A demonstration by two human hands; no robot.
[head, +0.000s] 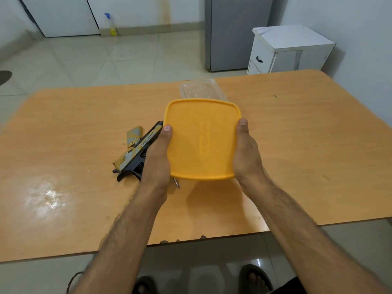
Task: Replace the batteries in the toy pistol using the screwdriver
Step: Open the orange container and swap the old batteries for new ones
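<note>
**Yellow lid held between two hands above the table**

A yellow lid is held from both sides above the wooden table. The left hand is placed on the left edge of the lid and the right hand on the right edge. Each thumb is laid along the upper face of the lid near its edge, and the lid is gripped between the thumbs and the other fingers. Those other fingers are hidden under the lid, so it cannot be told how they lie.

The toy pistol is seen on the table just to the left of the left thumb, partly covered by the left hand. It is lying flat, with black and yellow parts. A separate yellow-grey piece is seen beside it, on the side away from the fingers; whether the two are touching cannot be told.

Just under the heel of the left hand, a thin metal tip is visible on the table. The rest of this thing is hidden by the lid and the hand.

Beyond the fingertips of both thumbs, behind the far edge of the lid, a clear plastic container is standing on the table.
</note>
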